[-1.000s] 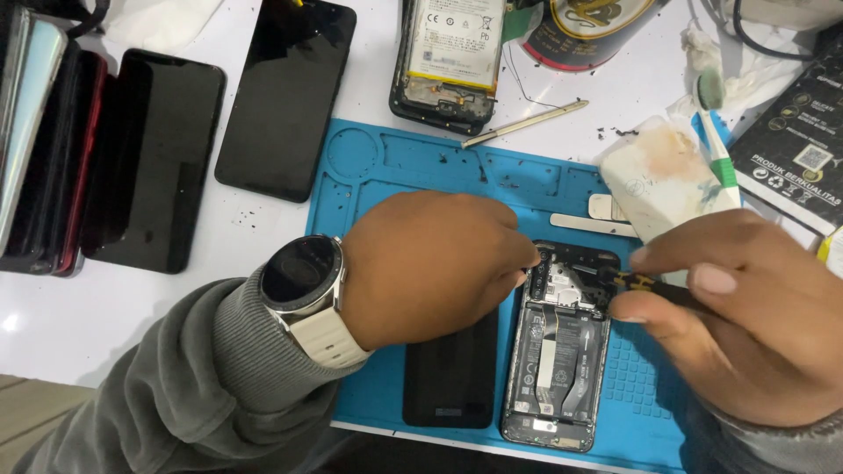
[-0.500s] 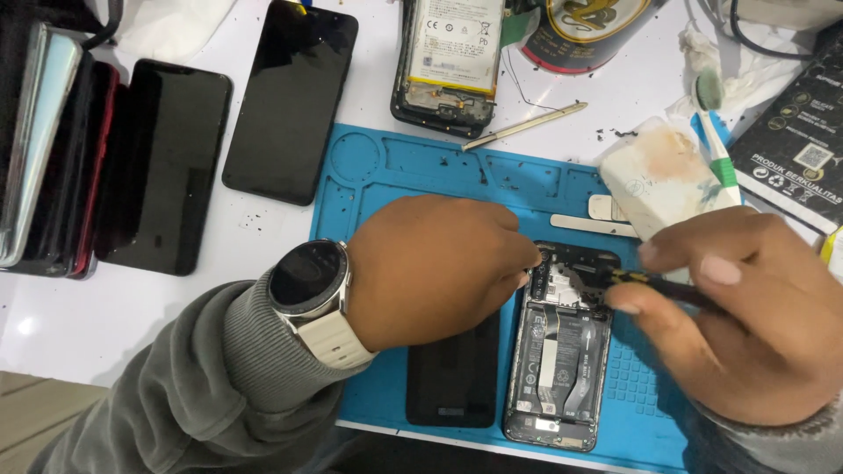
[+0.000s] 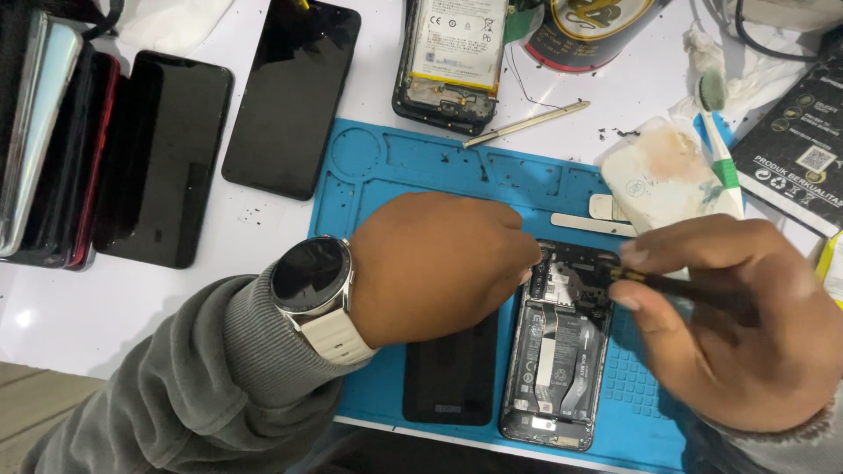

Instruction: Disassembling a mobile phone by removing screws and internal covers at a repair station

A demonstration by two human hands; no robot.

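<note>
An opened phone [image 3: 558, 351] lies with its insides showing on a blue work mat [image 3: 421, 167]. My left hand [image 3: 439, 263], with a watch on a white strap at the wrist, rests on the mat, its fingertips pressing on the phone's upper left edge. My right hand [image 3: 738, 325] grips a thin dark tool [image 3: 667, 285] whose tip sits at the phone's top end. A black flat panel [image 3: 450, 373] lies just left of the phone, partly under my left hand.
Several dark phones [image 3: 162, 158] lie at the left beside the mat, one more [image 3: 294, 96] farther up. Another opened phone with a white battery [image 3: 452, 57] sits at the top. A thin stick [image 3: 527, 123], a white stained case [image 3: 663, 171], a toothbrush [image 3: 720, 132] and a can [image 3: 588, 31] are nearby.
My hands have barely shifted. The view has slid slightly, and the tool tip stays at the phone's top end.
</note>
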